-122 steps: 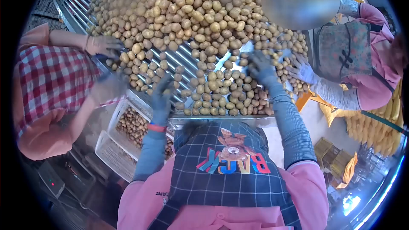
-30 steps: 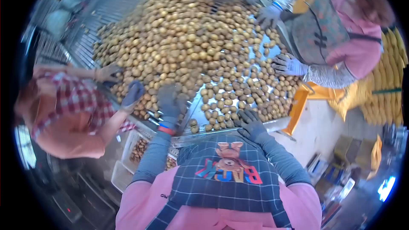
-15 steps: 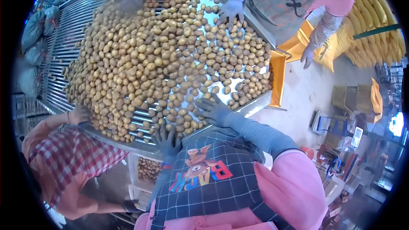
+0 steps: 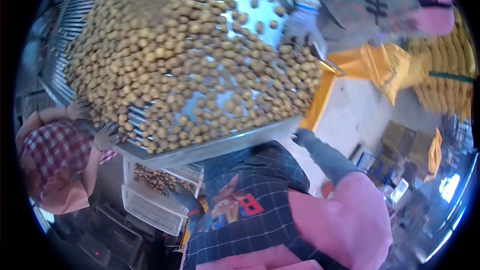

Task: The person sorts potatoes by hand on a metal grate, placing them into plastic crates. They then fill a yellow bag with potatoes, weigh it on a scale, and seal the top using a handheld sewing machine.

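Left hand [image 4: 182,197]: fingers spread, beside the white crates [image 4: 152,215] below table level. Right hand [image 4: 303,136]: near the orange sacking [image 4: 320,101]; we cannot tell its grip. Potatoes [image 4: 160,52] heap on the slatted table; we judge its metal rim [image 4: 215,149] checks rolling. Open floor [image 4: 357,102] lies rightward.

Pale floor [image 4: 350,102] stretches left of the stack of yellow sacks [image 4: 440,52]. Below the stack in view sit brownish boxes [image 4: 397,137]; further below it, a bright white glare [image 4: 449,188], window or lamp unclear. Well left of and below the stack, dim surroundings hold a small red light [image 4: 97,253].
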The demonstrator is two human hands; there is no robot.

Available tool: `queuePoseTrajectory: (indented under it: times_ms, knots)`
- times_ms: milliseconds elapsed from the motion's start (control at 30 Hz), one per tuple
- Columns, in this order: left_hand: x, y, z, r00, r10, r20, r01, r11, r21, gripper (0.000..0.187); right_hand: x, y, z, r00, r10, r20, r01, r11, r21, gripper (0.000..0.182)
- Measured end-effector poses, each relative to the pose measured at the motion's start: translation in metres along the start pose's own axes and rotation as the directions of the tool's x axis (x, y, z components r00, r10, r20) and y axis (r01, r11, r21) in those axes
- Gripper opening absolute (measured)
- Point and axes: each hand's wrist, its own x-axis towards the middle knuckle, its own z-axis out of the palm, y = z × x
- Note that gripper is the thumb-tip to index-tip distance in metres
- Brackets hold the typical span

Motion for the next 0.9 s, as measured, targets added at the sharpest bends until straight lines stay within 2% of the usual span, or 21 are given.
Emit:
queuePoseTrajectory:
  times_ms: [33,67,133,200,267,367,433,467,500,567,633,667,700,767,833,900]
  knots:
    - [-0.033,0.041,0.01,0.999,-0.035,0.027,0.037,0.996,-0.077,0.057,0.0,-0.022,-0.015,0.994,0.106,-0.007,-0.106,0.994,-0.017,0.041]
    - [-0.048,0.033,0.022,0.996,-0.063,0.067,0.07,0.992,-0.103,0.056,0.008,-0.017,-0.009,0.996,0.084,-0.031,-0.083,0.996,0.024,0.041]
    - [-0.076,0.021,0.036,0.992,-0.082,0.096,0.095,0.986,-0.139,0.055,0.007,-0.014,-0.016,0.998,0.057,0.034,-0.055,0.998,-0.039,0.039]
    - [-0.104,0.017,0.047,0.972,0.156,0.173,-0.145,0.986,-0.078,0.055,-0.002,-0.017,-0.027,0.999,-0.037,-0.007,0.037,0.999,-0.028,0.037]
    - [-0.128,0.013,0.053,0.967,0.185,0.172,-0.166,0.979,-0.122,0.055,0.001,-0.016,-0.022,0.996,-0.076,-0.04,0.075,0.996,-0.044,0.037]
    - [-0.168,0.001,0.053,0.964,0.217,0.157,-0.187,0.965,-0.185,0.056,0.01,-0.018,-0.016,0.987,-0.054,-0.154,0.057,0.998,0.017,0.039]
    - [-0.218,-0.012,0.04,0.989,0.078,0.125,-0.039,0.957,-0.289,0.056,0.005,-0.021,-0.025,0.996,-0.029,-0.089,0.034,0.998,0.052,0.042]
    - [-0.249,-0.027,0.033,0.996,-0.017,0.093,0.043,0.958,-0.283,0.054,0.003,-0.019,-0.028,0.995,-0.059,-0.083,0.061,0.998,0.031,0.042]
    - [-0.286,-0.043,0.023,0.99,-0.089,0.106,0.122,0.919,-0.374,0.054,0.001,-0.02,-0.03,0.994,-0.062,-0.09,0.066,0.997,0.043,0.044]
    - [-0.372,-0.067,-0.006,0.972,-0.192,0.133,0.225,0.925,-0.308,0.052,-0.009,-0.021,-0.03,0.99,-0.102,-0.095,0.107,0.993,0.045,0.045]
    - [-0.46,-0.14,-0.026,0.988,-0.106,0.108,0.12,0.984,-0.13,0.051,-0.029,-0.007,-0.027,0.993,-0.088,-0.08,0.094,0.993,0.076,0.049]
    - [-0.507,-0.16,-0.039,0.977,-0.196,0.084,0.209,0.96,-0.188,0.047,-0.022,0.008,-0.017,0.988,-0.152,-0.011,0.152,0.978,0.14,0.055]
    - [-0.558,-0.178,-0.049,0.956,-0.288,0.062,0.294,0.921,-0.257,0.044,-0.019,0.022,-0.006,0.98,-0.199,-0.01,0.199,0.975,0.102,0.055]
    - [-0.664,-0.256,-0.055,0.892,-0.445,-0.086,0.341,0.784,-0.518,0.045,-0.023,0.053,0.014,0.969,-0.218,-0.121,0.236,0.957,0.166,0.055]
    - [-0.768,-0.257,-0.059,0.678,-0.717,-0.165,0.416,0.558,-0.718,0.05,-0.024,0.099,0.035,0.941,-0.295,-0.166,0.313,0.944,0.1,0.053]
    - [-0.86,-0.263,-0.031,0.408,-0.838,-0.362,0.32,0.503,-0.803,0.047,-0.055,0.145,0.045,0.927,-0.32,-0.195,0.338,0.938,0.07,0.052]
